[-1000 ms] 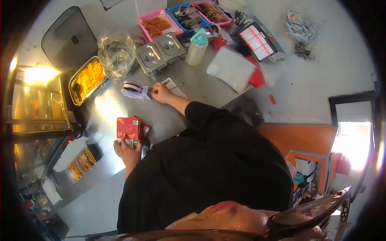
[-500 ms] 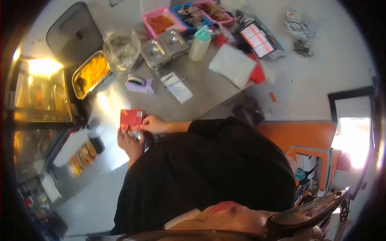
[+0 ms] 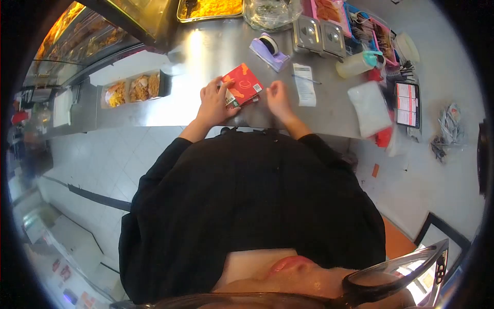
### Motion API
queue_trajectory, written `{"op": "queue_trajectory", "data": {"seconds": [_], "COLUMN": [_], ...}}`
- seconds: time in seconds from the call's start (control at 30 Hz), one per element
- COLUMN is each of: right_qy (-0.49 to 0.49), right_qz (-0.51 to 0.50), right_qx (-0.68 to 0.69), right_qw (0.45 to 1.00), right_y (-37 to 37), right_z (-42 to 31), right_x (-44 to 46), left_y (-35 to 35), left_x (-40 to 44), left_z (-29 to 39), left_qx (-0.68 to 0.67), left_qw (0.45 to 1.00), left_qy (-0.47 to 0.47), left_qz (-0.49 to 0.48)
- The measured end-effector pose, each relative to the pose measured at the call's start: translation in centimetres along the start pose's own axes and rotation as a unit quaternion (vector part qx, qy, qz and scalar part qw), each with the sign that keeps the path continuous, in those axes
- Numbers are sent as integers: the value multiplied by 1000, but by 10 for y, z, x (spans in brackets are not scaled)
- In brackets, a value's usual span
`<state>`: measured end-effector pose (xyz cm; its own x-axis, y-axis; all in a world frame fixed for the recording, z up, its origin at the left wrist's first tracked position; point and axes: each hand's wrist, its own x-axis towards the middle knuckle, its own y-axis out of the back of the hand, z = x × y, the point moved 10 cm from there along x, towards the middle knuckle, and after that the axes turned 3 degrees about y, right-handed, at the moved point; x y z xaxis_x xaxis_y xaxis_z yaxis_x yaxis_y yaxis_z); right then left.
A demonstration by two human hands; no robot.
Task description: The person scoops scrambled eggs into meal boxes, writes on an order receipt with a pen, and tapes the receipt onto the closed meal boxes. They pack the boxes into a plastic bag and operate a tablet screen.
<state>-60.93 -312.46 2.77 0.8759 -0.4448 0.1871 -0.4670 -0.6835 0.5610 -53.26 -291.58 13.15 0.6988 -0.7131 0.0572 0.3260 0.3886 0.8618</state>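
Observation:
A small stack of red printed cards or leaflets lies tilted near the front edge of the metal counter, a white square code on its right corner. Another printed piece shows under its lower edge. My left hand grips the stack from the left, fingers over the top face and thumb at the lower edge. Just right of the stack, my right hand is closed with its fingers curled; whether anything is pinched in it is hidden. A long paper slip with a pen across it lies right of that hand.
The steel counter carries a purple tape dispenser, lidded metal containers, a bottle with a teal top and white bags. To the left sits an open box of food. A foil tray stands behind.
My view has turned, so the counter now lies across the top. My right hand has come off the red stack's edge and moved slightly right; my left hand still holds the stack.

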Motion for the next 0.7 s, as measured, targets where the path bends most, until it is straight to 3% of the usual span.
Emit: {"op": "queue_trajectory", "data": {"seconds": [0.07, 0.1, 0.13, 0.2, 0.23, 0.27, 0.3, 0.33, 0.4, 0.5, 0.57, 0.6, 0.63, 0.67, 0.7], "right_qy": [-60, -44, -130, -292, -326, -359, -389, -380, -368, -344, -328, -321, -325, -329, -333], "right_qz": [-3, -30, -71, -161, -159, -159, -160, -149, -116, -82, -75, -71, -59, -47, -35], "right_qx": [110, 69, 110, 191, 287, 379, 463, 484, 521, 529, 529, 529, 518, 506, 496], "right_qw": [992, 996, 983, 923, 886, 838, 780, 774, 761, 771, 779, 782, 789, 796, 801], "right_y": [7, 10, -2, -33, -44, -55, -67, -73, -82, -92, -100, -103, -103, -103, -105], "right_z": [-7, -27, -19, -6, -13, -23, -30, -31, -20, -9, -12, -14, -10, -7, -5], "right_x": [0, -3, -11, -33, -43, -52, -54, -46, -37, 1, 32, 43, 50, 56, 59], "left_y": [17, 24, 17, -28, -75, -115, -120, -123, -71, -55, -9, 7, 54, 73, 64], "left_x": [-6, -9, -20, -59, -63, -73, -64, -53, -30, -1, 22, 26, -1, -13, -20], "left_z": [-1, -3, -36, -115, -133, -125, -135, -140, -119, -124, -170, -183, -191, -196, -218], "left_qx": [48, 74, 3, -130, -340, -529, -469, -405, -324, -464, -200, -27, 11, 79, 97], "left_qw": [999, 997, 990, 923, 865, 737, 790, 838, 872, 797, 939, 962, 923, 911, 905], "left_qy": [4, 8, 107, 296, 366, 404, 381, 357, 356, 366, 279, 273, 343, 347, 387], "left_qz": [19, 32, 89, 209, 42, -122, -102, -85, -87, -127, 37, 10, 172, 210, 145]}}
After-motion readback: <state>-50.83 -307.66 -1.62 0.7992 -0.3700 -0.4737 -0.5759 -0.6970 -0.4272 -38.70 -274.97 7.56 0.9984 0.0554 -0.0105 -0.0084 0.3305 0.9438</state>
